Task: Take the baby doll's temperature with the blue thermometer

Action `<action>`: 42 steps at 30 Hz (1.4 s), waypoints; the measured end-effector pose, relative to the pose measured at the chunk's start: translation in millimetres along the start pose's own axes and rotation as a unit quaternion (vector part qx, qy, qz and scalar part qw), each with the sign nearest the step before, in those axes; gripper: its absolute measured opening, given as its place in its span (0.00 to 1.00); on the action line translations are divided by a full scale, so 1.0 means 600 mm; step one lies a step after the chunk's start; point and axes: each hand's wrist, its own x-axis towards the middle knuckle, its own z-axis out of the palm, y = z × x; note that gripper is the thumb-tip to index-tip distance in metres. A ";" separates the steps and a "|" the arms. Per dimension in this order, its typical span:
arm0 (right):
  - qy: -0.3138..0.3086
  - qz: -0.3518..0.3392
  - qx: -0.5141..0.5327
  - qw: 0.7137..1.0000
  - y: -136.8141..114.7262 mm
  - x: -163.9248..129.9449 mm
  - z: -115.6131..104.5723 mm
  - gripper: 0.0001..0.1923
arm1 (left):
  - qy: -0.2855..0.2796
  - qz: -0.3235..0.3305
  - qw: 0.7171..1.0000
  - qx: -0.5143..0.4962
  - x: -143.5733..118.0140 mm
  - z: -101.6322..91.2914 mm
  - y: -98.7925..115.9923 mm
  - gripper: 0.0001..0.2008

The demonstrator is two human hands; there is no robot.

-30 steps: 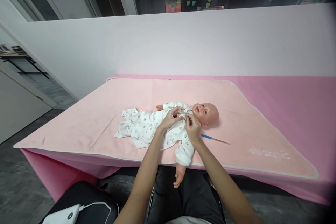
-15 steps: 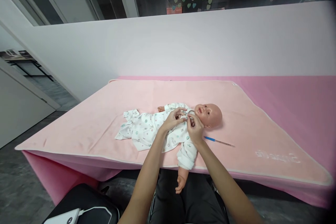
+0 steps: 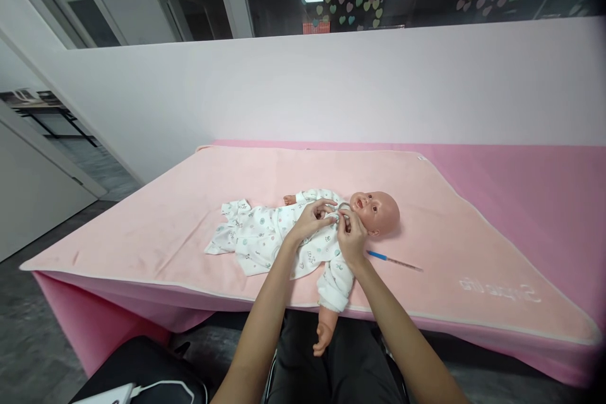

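Observation:
A baby doll [image 3: 386, 211] lies on its back with its head to the right, dressed in a white printed romper [image 3: 260, 230]. My left hand [image 3: 311, 219] pinches the romper's front near the neck, fingers curled over the chest. Close beside it, my right hand [image 3: 351, 233] has thumb and fingers pressed together on the cloth at the collar. The exact spot between the fingertips is too small to make out. One doll arm [image 3: 326, 328] hangs over the table's near edge, and the other doll hand [image 3: 290, 200] shows on the far side.
A thin stick with a blue handle [image 3: 395, 261] lies right of my right hand. Under the doll spreads a peach blanket [image 3: 156, 202] over a pink tablecloth [image 3: 544, 202]. A white wall [image 3: 331, 88] stands behind. At lower left, a white device [image 3: 108, 394] with a cable rests on something black.
The view has tipped slightly upward, so the scene sits a little lower. Both hands stay at the collar with nearly the same finger pose.

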 end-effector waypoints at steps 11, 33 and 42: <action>-0.022 -0.051 -0.010 0.998 -0.002 0.000 0.000 0.10 | 0.016 -0.011 0.995 -0.101 0.000 -0.003 -0.010 0.16; -0.004 -0.026 -0.012 1.000 -0.002 -0.001 0.002 0.09 | 0.153 0.116 0.950 0.246 -0.046 0.012 0.003 0.09; 0.023 -0.036 -0.021 0.999 -0.009 -0.001 -0.001 0.12 | 0.238 0.117 0.891 0.369 -0.123 0.020 -0.012 0.13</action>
